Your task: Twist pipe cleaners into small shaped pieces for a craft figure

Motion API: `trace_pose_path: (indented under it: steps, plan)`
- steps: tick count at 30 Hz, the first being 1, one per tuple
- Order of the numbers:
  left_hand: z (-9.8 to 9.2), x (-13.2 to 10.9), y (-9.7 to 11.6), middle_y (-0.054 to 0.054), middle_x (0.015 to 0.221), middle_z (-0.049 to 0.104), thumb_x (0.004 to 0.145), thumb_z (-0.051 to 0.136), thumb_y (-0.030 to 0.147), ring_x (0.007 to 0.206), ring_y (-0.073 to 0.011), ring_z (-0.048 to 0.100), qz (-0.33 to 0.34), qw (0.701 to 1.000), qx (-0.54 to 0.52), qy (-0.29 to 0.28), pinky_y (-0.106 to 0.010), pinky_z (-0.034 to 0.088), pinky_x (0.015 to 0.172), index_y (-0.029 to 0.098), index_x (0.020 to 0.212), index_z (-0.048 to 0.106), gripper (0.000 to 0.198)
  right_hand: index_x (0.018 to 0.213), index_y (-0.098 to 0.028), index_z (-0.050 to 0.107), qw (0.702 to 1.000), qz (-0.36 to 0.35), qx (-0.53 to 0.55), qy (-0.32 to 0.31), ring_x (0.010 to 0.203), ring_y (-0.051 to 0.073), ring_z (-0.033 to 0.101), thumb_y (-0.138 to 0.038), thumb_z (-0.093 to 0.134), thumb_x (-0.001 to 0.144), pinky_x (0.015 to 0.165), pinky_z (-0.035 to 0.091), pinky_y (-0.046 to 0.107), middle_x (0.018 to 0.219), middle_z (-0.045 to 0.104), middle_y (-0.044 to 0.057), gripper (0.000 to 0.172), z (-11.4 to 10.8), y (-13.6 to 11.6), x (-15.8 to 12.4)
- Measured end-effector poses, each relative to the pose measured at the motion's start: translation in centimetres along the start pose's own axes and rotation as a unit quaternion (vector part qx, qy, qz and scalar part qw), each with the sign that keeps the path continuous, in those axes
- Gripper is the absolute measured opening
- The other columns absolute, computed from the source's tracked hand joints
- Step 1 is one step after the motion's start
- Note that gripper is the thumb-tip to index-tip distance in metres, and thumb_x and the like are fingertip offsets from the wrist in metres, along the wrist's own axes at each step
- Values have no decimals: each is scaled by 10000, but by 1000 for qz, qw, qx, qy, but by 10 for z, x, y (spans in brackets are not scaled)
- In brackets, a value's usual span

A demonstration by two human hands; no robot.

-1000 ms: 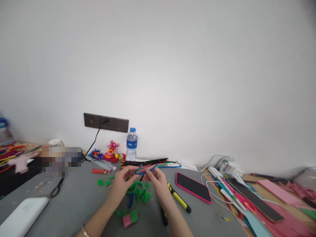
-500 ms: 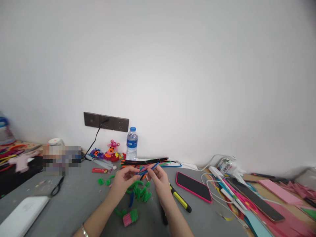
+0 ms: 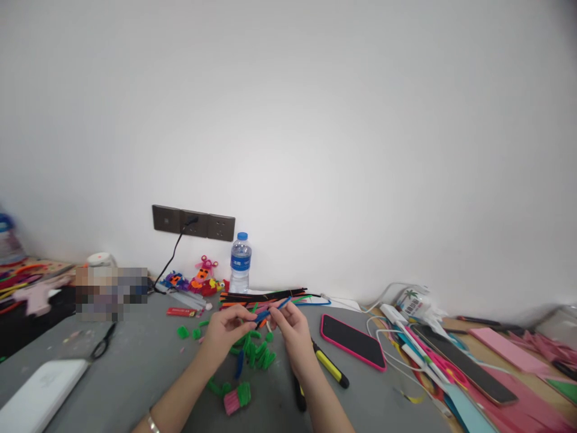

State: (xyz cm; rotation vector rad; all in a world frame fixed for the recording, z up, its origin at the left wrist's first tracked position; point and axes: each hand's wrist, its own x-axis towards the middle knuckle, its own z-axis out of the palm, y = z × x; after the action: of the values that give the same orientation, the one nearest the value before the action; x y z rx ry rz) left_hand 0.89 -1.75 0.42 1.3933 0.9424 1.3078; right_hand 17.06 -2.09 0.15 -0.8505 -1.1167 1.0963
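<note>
A blue fuzzy stem (image 3: 263, 315) is pinched between my two hands over the middle of the desk. My left hand (image 3: 232, 328) closes thumb and fingers on its left part, and my right hand (image 3: 290, 328) grips it farther right, where one end sticks up past the fingers. Under the hands lie several green coiled fuzzy pieces (image 3: 259, 353) and a short dark blue one (image 3: 239, 363). Nearer the front edge is a pink and green bundle (image 3: 237, 399).
Behind the hands lie black and coloured stems (image 3: 265, 296) and a water bottle (image 3: 240, 264). To the right are a yellow-black cutter (image 3: 331, 367), a pink-edged phone (image 3: 353, 341) and white cables. A white device (image 3: 42, 394) lies front left.
The blue stem between my hands has shifted slightly at its left part. Both hands stay in nearly the same place, still pinching it.
</note>
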Motion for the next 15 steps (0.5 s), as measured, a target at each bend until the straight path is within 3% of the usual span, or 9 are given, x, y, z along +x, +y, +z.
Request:
trace_pose_path:
  steps: [5,15]
  plan:
    - [-1,1,-3,-28,707,661,611,774,301,710,-191,613,6,1000,-18,0,-270,495,644,185,665,745,132,857,-185,666,999,25,19,-35,572,145,557,-426,730,714,550,425,250,632,628,-6,287,-2,2,-1]
    - [-4,2,-5,-37,723,667,655,744,350,706,-186,599,-17,1000,-7,-10,-260,478,631,175,718,730,187,767,-183,610,996,41,26,-70,490,145,581,-413,745,702,522,454,267,620,677,5,274,-2,7,-1]
